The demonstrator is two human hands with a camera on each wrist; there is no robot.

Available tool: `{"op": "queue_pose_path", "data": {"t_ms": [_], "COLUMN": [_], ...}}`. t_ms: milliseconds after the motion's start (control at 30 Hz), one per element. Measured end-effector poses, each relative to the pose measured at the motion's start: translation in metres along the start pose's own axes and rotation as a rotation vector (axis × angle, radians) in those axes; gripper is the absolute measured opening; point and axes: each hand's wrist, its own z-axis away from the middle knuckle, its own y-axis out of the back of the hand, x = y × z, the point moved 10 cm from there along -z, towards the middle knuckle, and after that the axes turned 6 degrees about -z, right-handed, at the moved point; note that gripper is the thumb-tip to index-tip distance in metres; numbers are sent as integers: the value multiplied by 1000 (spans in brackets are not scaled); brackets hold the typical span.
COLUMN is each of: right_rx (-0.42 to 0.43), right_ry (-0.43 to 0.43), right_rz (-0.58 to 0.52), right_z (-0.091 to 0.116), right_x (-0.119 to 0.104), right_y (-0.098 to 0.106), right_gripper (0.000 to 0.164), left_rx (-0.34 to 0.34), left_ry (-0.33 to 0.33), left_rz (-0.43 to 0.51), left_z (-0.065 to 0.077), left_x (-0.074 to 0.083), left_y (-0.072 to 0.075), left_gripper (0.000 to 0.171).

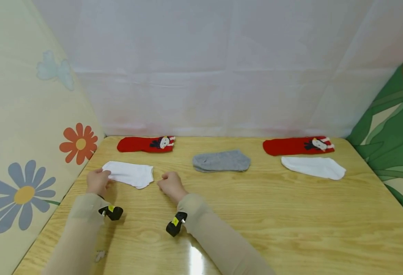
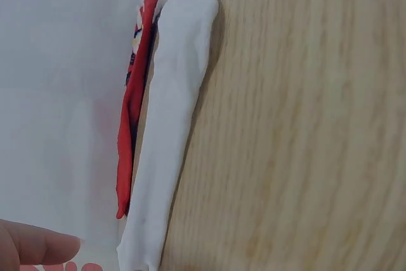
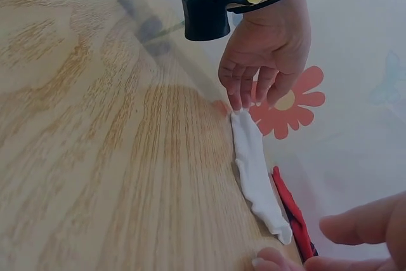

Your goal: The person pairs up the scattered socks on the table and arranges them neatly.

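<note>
Lightly: Fingertips Resting at a White Sock's End

Taking the wooden counter's (image 1: pixel 273 221) middle as the clock's centre, the thin white fabric ankle sock (image 1: pixel 129 174) is lying stretched out between nine and ten o'clock. A bright red knitted sock with a cartoon figure (image 1: pixel 136 144) is lying near it, at its one o'clock, and a soft grey fabric sock (image 1: pixel 222 161) is sitting at twelve.

The person's left grip (image 1: pixel 98 182) is touching the white sock's nine o'clock end; its fingers are hanging relaxed, its thumb seemingly standing off the cloth, so no firm pinch is showing. The right grip (image 1: pixel 172 186) is hovering just beside the cuff end, around three o'clock from the sock, thumb parted from loosely curled fingers, holding nothing.

Good handling is probably asking for both fabric layers together: thumb and fingers meeting evenly at the left end, the right grip taking the cuff's edge, tension staying light. Pulling hard would likely be bunching or twisting such thin cloth.
</note>
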Motion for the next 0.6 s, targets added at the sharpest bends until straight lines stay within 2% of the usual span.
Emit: {"op": "queue_pose_path", "data": {"t_ms": [100, 200, 367, 433, 533, 600], "right_rx": [-3, -3, 2, -4, -14, -23], "right_ry": [2, 10, 43, 52, 62, 64], "right_rz": [15, 28, 87, 114, 139, 155], "right_z": [-1, -3, -7, -9, -10, -10], "right_x": [-1, -2, -5, -6, -8, -10], "right_y": [-3, -6, -9, -12, -16, -19], "right_gripper": [31, 30, 29, 20, 6, 23], "left_rx": [-5, 14, 37, 29, 20, 28], "left_ry": [32, 24, 5, 8, 14, 18], "left_rz": [-26, -45, -128, -169, -176, -161], "left_z": [-5, -10, -16, -17, -20, -22], "left_x": [-1, 0, 5, 6, 7, 7], "left_y": [2, 6, 11, 11, 11, 13], "left_gripper": [63, 63, 61, 61, 62, 63]}}
